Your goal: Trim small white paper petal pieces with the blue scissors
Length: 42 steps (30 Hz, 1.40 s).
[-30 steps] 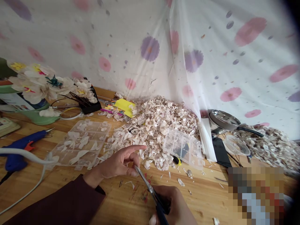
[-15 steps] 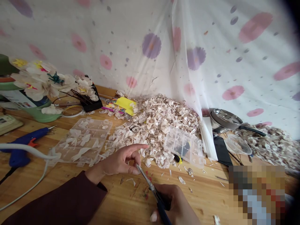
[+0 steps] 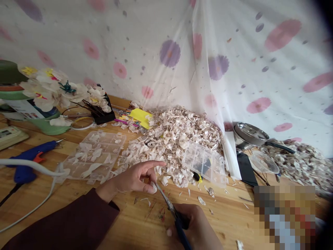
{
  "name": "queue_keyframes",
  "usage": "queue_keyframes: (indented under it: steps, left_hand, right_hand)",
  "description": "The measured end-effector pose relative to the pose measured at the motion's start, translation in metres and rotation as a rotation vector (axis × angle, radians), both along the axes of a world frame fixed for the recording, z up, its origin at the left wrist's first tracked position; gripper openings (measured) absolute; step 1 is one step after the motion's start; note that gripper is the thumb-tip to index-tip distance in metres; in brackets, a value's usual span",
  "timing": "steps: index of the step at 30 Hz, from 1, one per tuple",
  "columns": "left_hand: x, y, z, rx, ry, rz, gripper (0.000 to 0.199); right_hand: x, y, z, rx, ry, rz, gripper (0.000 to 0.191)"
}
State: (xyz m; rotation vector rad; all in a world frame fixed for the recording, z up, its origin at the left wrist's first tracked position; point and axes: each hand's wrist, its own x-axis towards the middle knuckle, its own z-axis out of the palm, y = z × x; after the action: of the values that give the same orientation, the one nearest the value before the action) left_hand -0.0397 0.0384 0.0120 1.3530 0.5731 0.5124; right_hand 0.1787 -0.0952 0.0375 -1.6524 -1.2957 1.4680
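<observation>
My left hand [image 3: 134,177] is closed in a pinch on a small whitish petal-like piece [image 3: 154,188]; most of that piece is hidden by the fingers. The index finger points off to the right. My right hand [image 3: 197,222] grips scissors [image 3: 168,203] by their dark blue handles, and the blade tips reach up to the pinched piece. Behind both hands rises a large heap of dry, pale papery flakes [image 3: 179,125]. Left of it, a clear compartment box [image 3: 118,146] carries several white petal-shaped pieces.
A blue glue gun [image 3: 33,156] lies at left beside a white cable [image 3: 31,164]. Handmade white flowers [image 3: 62,88] stand near a green container [image 3: 52,126]. A clear divided tray [image 3: 205,163] rests on the heap's front; a pan [image 3: 251,133] sits at the back right.
The scissor tips have shifted slightly at my left fingertips, and the white piece now shows there. The whole view has moved a little; both hands stay in nearly the same place.
</observation>
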Motion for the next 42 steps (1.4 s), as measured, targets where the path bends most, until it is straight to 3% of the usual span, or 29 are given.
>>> queue_keyframes:
  steps: [3, 7, 10, 14, 20, 28, 34, 42]
  left_hand:
    - [0.002, -0.001, 0.004, -0.027, -0.004, 0.013, 0.075]
    - [0.008, -0.004, 0.005, -0.096, -0.018, 0.111, 0.064]
    - [0.015, -0.007, 0.001, -0.164, -0.034, 0.258, 0.046]
    - [0.026, -0.016, -0.006, -0.261, -0.075, 0.391, 0.040]
    - [0.039, -0.040, -0.009, -0.343, -0.072, 0.361, 0.045]
    - [0.050, -0.055, -0.007, -0.311, -0.014, 0.349, 0.049]
    - [0.053, -0.061, -0.001, -0.293, 0.003, 0.368, 0.050]
    - [0.052, -0.061, -0.010, -0.217, 0.000, 0.352, 0.046]
  right_hand:
    - [0.002, 0.007, -0.005, 0.040, 0.103, 0.015, 0.016]
    - [0.006, 0.007, -0.024, 0.161, 0.178, -0.274, 0.046]
    - [0.003, 0.004, -0.033, 0.169, 0.247, -0.403, 0.059]
    - [-0.007, 0.006, -0.031, 0.188, 0.297, -0.465, 0.052]
    - [-0.021, 0.011, -0.024, 0.208, 0.341, -0.501, 0.038]
    - [-0.022, 0.012, -0.017, 0.328, 0.363, -0.550, 0.035]
    - [-0.020, 0.012, -0.022, 0.297, 0.343, -0.558, 0.028]
    - [-0.018, 0.011, -0.021, 0.303, 0.292, -0.557, 0.033]
